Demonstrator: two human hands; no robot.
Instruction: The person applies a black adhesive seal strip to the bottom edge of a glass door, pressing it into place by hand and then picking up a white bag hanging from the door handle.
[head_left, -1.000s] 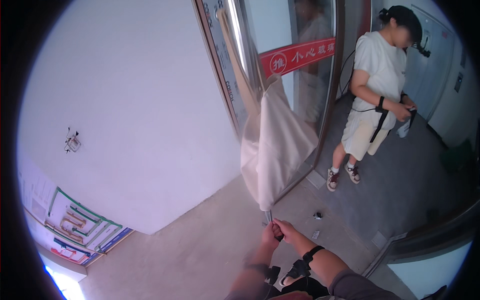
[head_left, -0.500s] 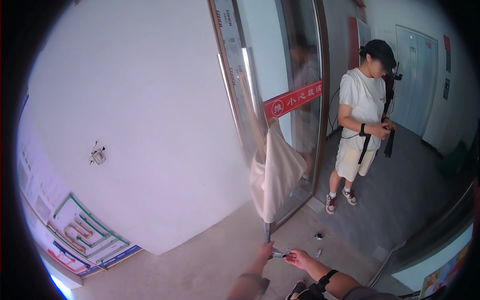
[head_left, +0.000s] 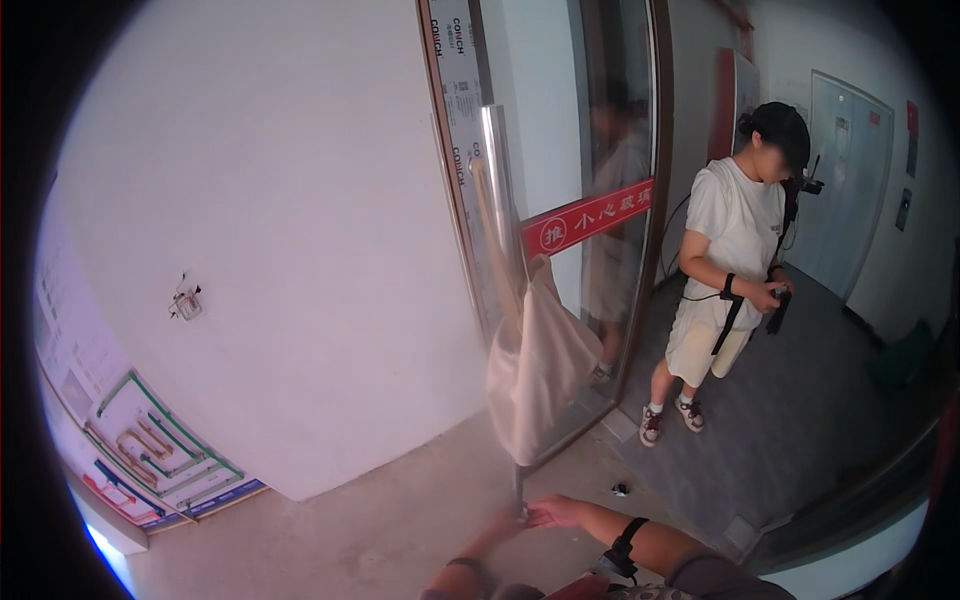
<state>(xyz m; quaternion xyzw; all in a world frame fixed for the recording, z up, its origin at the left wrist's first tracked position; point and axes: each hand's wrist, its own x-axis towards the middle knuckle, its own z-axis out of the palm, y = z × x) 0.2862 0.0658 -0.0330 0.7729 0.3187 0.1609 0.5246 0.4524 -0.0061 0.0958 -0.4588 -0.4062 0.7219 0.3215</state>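
A glass door [head_left: 555,120] with a red sign band [head_left: 600,213] stands ahead. A beige cloth bag [head_left: 540,370] hangs by its strap from the long metal door handle [head_left: 495,150]. The handle's lower end [head_left: 518,484] shows under the bag, just above my hands. My left hand [head_left: 508,522] is smeared by motion, and its fingers do not show clearly. Touching or nearly touching it, my right hand [head_left: 556,512] has its fingers drawn together beside the handle's lower end. What lies between the fingers is hidden.
Right of the door a person [head_left: 735,240] in a cap stands on grey floor, holding a dark object. A small dark thing [head_left: 620,489] lies on the floor. Wires hang from a box in the white wall [head_left: 185,302]. Display boards [head_left: 165,450] stand at left.
My hands have come together and moved left and slightly down. The grey thing seen between them earlier is now hidden. The view has shifted a little.
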